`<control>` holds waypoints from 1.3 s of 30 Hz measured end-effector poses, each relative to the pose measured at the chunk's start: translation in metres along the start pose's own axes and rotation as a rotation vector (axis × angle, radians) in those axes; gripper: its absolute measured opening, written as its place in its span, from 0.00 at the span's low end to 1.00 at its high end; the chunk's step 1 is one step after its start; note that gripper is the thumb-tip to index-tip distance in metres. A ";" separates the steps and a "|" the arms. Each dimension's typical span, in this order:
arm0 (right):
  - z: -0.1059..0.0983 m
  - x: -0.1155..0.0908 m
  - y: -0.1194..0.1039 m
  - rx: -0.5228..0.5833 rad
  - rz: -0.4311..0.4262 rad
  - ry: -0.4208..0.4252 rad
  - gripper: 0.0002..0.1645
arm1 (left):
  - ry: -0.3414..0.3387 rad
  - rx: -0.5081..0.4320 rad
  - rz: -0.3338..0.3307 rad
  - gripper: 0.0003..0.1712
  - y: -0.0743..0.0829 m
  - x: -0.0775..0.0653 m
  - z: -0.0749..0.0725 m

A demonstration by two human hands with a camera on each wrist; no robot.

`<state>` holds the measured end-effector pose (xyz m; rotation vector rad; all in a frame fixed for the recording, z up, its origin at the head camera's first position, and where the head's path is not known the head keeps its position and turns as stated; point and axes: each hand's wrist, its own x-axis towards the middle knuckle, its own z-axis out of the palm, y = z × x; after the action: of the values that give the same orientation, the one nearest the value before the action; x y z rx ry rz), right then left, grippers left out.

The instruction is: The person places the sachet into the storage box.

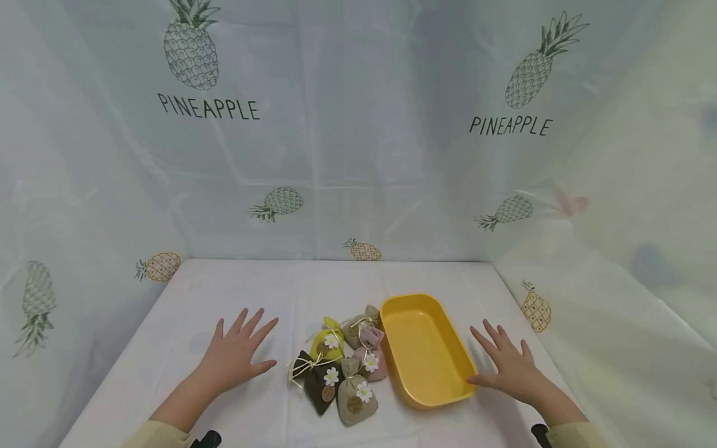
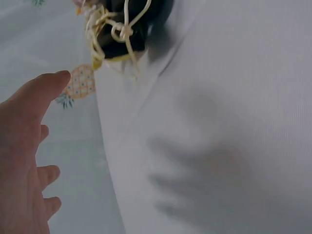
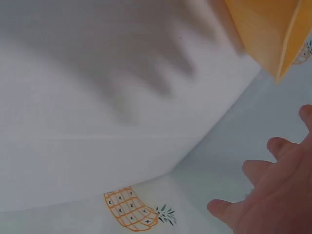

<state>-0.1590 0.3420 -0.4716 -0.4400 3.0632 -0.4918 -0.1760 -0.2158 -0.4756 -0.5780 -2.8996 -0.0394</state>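
My left hand (image 1: 238, 351) hovers over the table left of a cluster of small drawstring sachets, fingers spread and holding nothing. Nearest to it lies a black sachet (image 1: 320, 390) with a cream cord bow, seen also at the top of the left wrist view. Around it are a yellow sachet (image 1: 326, 348), a beige sachet (image 1: 356, 404), a pink sachet (image 1: 376, 366) and a grey-beige sachet (image 1: 353, 330) partly hidden at the back. White flowers decorate several. A yellow tray (image 1: 428, 348) stands right of them. My right hand (image 1: 511, 368) is spread beside its right edge; whether the thumb touches the rim is unclear.
A white cloth covers the table (image 1: 235, 283). Pineapple-printed curtains (image 1: 358, 124) hang behind it and along both sides. In the right wrist view, the hand's shadow falls on the white cloth (image 3: 97, 161).
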 end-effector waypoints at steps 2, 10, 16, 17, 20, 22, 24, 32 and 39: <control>0.004 -0.001 -0.001 0.017 0.001 -0.014 0.60 | -0.007 -0.009 0.017 0.47 0.007 0.003 0.003; 0.019 -0.007 -0.002 0.077 0.012 -0.034 0.62 | -0.091 -0.049 0.080 0.48 0.033 0.014 0.021; 0.028 -0.007 0.001 0.109 0.046 -0.074 0.61 | -0.171 -0.145 0.142 0.51 0.052 0.018 0.026; 0.029 -0.006 0.001 0.116 0.048 -0.078 0.61 | -0.186 -0.171 0.149 0.51 0.054 0.018 0.026; 0.032 -0.006 0.003 0.139 0.061 -0.090 0.61 | -0.231 -0.284 0.157 0.52 0.061 0.019 0.027; 0.033 -0.008 0.003 0.141 0.065 -0.102 0.61 | -0.265 -0.352 0.152 0.52 0.065 0.020 0.029; 0.033 -0.009 0.003 0.156 0.079 -0.120 0.61 | -0.289 -0.397 0.147 0.50 0.069 0.021 0.032; 0.039 -0.016 0.006 0.414 0.198 -0.211 0.60 | -0.310 -0.442 0.119 0.43 0.073 0.025 0.046; 0.042 -0.020 0.004 0.436 0.233 -0.223 0.57 | -0.316 -0.474 0.128 0.45 0.077 0.029 0.049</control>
<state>-0.1386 0.3388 -0.5132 -0.1118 2.6395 -0.9876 -0.1819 -0.1308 -0.5194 -0.9170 -3.1569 -0.6911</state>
